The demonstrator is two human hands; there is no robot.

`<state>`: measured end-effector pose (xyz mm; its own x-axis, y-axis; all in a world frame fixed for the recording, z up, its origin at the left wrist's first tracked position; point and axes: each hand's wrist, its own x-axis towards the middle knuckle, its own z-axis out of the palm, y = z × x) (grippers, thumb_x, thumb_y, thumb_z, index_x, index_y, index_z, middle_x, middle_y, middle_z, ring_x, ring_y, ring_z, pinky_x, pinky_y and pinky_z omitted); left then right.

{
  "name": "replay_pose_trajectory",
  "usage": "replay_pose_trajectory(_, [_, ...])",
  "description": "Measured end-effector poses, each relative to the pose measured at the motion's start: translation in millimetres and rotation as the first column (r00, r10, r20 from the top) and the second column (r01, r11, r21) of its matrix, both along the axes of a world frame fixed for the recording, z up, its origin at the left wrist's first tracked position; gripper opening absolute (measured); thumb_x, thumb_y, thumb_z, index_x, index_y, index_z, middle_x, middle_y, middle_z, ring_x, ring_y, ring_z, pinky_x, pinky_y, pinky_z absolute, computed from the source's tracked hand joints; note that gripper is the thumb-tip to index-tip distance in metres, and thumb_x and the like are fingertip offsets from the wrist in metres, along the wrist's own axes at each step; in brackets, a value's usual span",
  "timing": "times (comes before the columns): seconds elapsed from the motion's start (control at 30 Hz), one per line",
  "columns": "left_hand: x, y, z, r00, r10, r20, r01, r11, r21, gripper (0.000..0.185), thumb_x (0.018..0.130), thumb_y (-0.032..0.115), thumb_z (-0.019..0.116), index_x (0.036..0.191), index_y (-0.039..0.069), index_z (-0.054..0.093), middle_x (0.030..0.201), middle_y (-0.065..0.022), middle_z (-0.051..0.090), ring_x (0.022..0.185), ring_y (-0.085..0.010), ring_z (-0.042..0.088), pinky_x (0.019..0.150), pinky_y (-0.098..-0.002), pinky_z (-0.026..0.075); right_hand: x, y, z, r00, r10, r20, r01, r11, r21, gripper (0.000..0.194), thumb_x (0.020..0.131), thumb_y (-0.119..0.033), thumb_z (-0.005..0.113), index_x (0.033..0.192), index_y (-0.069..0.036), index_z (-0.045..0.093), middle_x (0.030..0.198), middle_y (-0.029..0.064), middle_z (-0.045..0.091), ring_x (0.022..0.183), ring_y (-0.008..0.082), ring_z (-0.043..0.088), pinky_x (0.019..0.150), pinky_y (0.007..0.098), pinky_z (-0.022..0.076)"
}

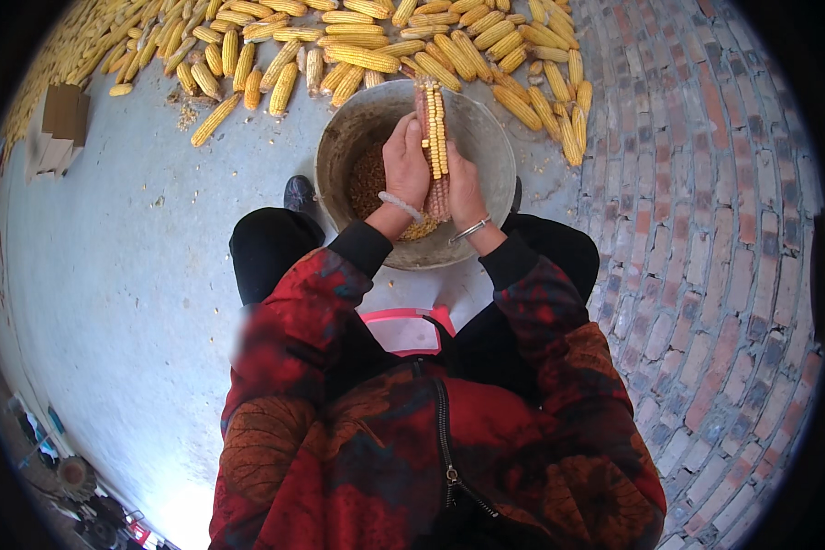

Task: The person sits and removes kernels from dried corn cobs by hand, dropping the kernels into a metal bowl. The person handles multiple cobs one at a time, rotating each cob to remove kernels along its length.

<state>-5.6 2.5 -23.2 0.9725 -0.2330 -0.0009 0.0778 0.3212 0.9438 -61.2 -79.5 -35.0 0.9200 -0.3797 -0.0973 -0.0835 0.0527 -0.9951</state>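
Between my two hands is a partly shelled corn cob (435,130), tilted nearly upright in view. A few rows of yellow kernels still line its middle, while bare reddish cob shows at its side and lower end. My left hand (408,165) grips it from the left, thumb along the cob. From the right side my right hand (465,185) holds it, with most of its fingers hidden. Both hands are over a large round metal tub (412,260) between my knees. Loose yellow kernels (419,230) and a darker reddish-brown mass (368,182) lie in its bottom.
Many unshelled corn cobs (357,58) are heaped on the concrete floor (130,254) beyond the tub. A cardboard box (60,130) stands at the left. Along the right runs a brick wall (701,275). A pink-edged plastic seat (405,332) shows between my thighs.
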Motion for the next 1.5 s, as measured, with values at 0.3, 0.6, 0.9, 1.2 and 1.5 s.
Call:
replay_pose_trajectory(0.3, [-10, -3, 7, 0.987, -0.081, -0.141, 0.06, 0.988, -0.143, 0.033, 0.098, 0.02, 0.041, 0.119, -0.002, 0.052, 0.101, -0.0037, 0.058, 0.09, -0.009, 0.052, 0.08, -0.0234, 0.042, 6, -3, -1, 0.995, -0.099, -0.02, 0.098, 0.995, -0.032, 0.047, 0.097, -0.035, 0.04, 0.087, 0.006, 0.06, 0.072, 0.0114, 0.061, 0.069, 0.0159, 0.055, 0.064, 0.032, 0.0434])
replay_pose_trajectory(0.6, [-24, -9, 13, 0.978, -0.061, 0.201, 0.019, 0.978, 0.207, 0.042, 0.095, 0.025, 0.043, 0.129, 0.001, 0.039, 0.102, -0.0151, 0.058, 0.091, -0.0217, 0.055, 0.083, -0.0313, 0.043, 3, -1, 6, 0.989, -0.147, 0.034, 0.151, 0.972, -0.182, 0.044, 0.097, -0.033, 0.039, 0.091, 0.005, 0.06, 0.073, 0.0177, 0.061, 0.068, 0.0225, 0.059, 0.063, 0.0343, 0.0444])
replay_pose_trajectory(0.9, [-21, -3, 13, 0.981, -0.023, 0.19, -0.012, 0.983, 0.181, 0.038, 0.098, 0.023, 0.037, 0.127, -0.001, 0.043, 0.103, -0.017, 0.059, 0.093, -0.0223, 0.056, 0.082, -0.0313, 0.044, 2, -3, 6, 0.994, -0.107, 0.0, 0.104, 0.97, -0.219, 0.048, 0.098, -0.036, 0.036, 0.088, 0.004, 0.06, 0.072, 0.0194, 0.06, 0.066, 0.0259, 0.058, 0.063, 0.0358, 0.0438])
replay_pose_trajectory(1.2, [-23, -3, 10, 0.966, -0.118, 0.229, 0.083, 0.984, 0.156, 0.046, 0.096, 0.024, 0.042, 0.133, -0.003, 0.036, 0.121, -0.0196, 0.054, 0.112, -0.0228, 0.051, 0.094, -0.0313, 0.039, 7, -7, 6, 0.978, -0.197, -0.061, 0.198, 0.98, 0.014, 0.049, 0.097, -0.037, 0.04, 0.089, 0.006, 0.06, 0.073, 0.0097, 0.062, 0.069, 0.0122, 0.054, 0.062, 0.0306, 0.0435])
replay_pose_trajectory(1.5, [-15, -3, 11, 0.987, -0.112, 0.115, 0.104, 0.992, 0.073, 0.039, 0.097, 0.022, 0.043, 0.126, -0.002, 0.045, 0.111, -0.0089, 0.057, 0.1, -0.0145, 0.051, 0.087, -0.0271, 0.041, 4, -8, 8, 0.991, -0.113, -0.072, 0.095, 0.972, -0.213, 0.043, 0.096, -0.034, 0.041, 0.089, 0.004, 0.061, 0.075, 0.0194, 0.062, 0.068, 0.026, 0.06, 0.063, 0.0358, 0.0439])
